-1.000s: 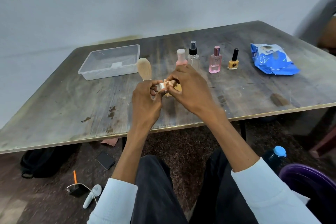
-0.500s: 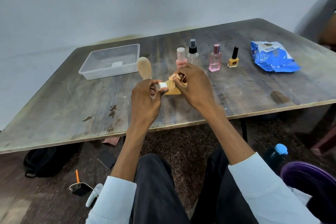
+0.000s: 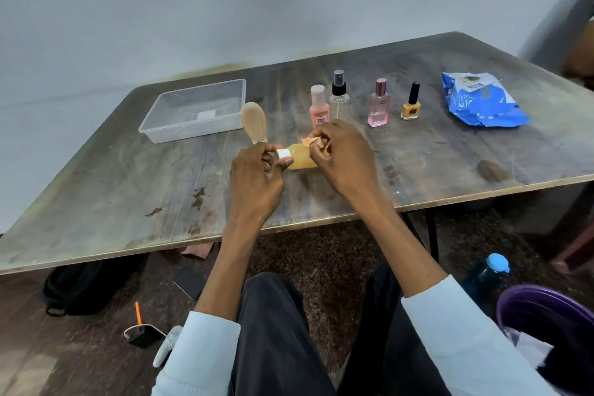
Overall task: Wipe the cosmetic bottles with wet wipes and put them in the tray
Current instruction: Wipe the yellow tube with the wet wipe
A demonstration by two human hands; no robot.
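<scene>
Pinching the white cap, the left hand (image 3: 254, 177) holds the amber plastic bottle (image 3: 300, 158) while the right hand's (image 3: 344, 156) fingers (image 3: 316, 156) clutch a crumpled wet wipe (image 3: 311, 141). Hard rubbing could twist the slick bottle loose, I judge, dropping it on the bench (image 3: 128, 190).

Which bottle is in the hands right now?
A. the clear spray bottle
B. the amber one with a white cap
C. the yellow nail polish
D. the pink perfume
B: the left hand grips the white cap of the amber bottle while the right hand presses a wipe on it; the others stand on the table.
</scene>
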